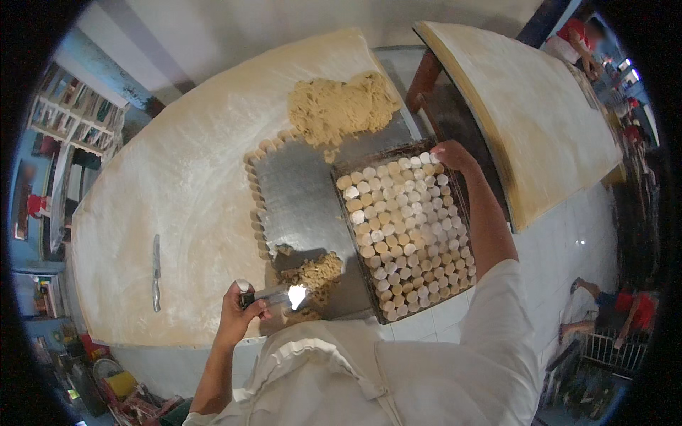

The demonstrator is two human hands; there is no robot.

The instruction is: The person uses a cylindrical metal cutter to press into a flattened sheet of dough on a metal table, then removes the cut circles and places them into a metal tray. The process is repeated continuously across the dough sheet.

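Observation:
My left hand (pixel 242 309) is closed around the dark handle of a metal scraper (pixel 277 295), its blade catching bright light beside a crumbly dough heap (pixel 314 271). A white piece sits near that hand's thumb; what it is I cannot tell. At the far right corner of a dark baking tray (pixel 358 250), my right hand (pixel 452 155) has its fingers on the pale discs or the rim; whether it grips anything is unclear. Rows of round, flour-dusted dough pieces (pixel 410 213) fill the tray. Beyond lies a large mound of dough (pixel 343 106) on the table.
A knife (pixel 156 271) lies on the floured table (pixel 197 175) at left. Dough rounds line the edge of a bare metal sheet (pixel 298 186). Another table (pixel 533 106) stands at right, across a gap. Other people are farther off, at right and far left.

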